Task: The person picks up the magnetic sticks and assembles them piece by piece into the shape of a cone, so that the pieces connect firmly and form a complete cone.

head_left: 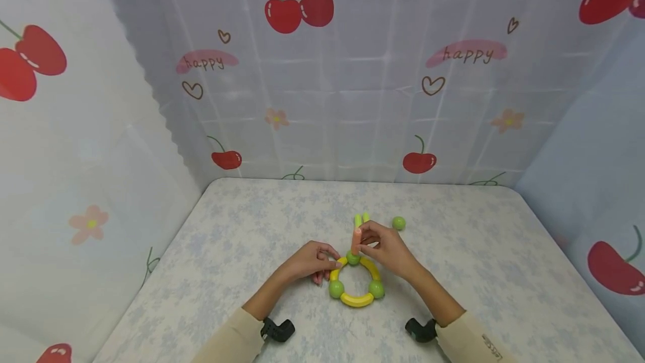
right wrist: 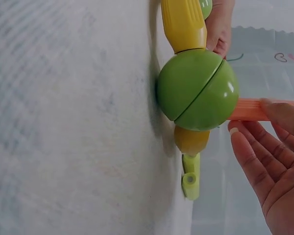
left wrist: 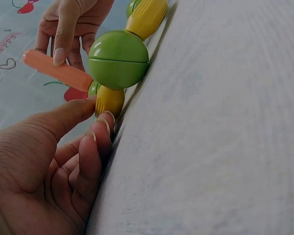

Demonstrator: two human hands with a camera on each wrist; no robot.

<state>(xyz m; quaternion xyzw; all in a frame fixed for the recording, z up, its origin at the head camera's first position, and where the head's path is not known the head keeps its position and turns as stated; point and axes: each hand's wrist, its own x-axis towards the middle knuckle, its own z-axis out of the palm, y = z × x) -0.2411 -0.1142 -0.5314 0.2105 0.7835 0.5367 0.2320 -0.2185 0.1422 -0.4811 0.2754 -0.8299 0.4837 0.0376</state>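
A ring of yellow curved rods (head_left: 357, 300) and green balls (head_left: 336, 289) lies on the table. At its upper left, my left hand (head_left: 311, 263) pinches one yellow rod (left wrist: 109, 101) between thumb and fingers. My right hand (head_left: 388, 244) holds an orange rod (head_left: 356, 241) between thumb and fingertips. That rod stands nearly upright, its lower end at the far green ball (head_left: 353, 259). Whether it sits in the ball's socket cannot be told, since nearer balls hide the joint in both wrist views.
Two light green sticks (head_left: 358, 220) lie just beyond the ring, partly behind my right hand. Farther right is a loose green ball (head_left: 398, 223). A cherry-print curtain (head_left: 322, 144) hangs along the pale patterned table's (head_left: 242, 223) far edge and both sides.
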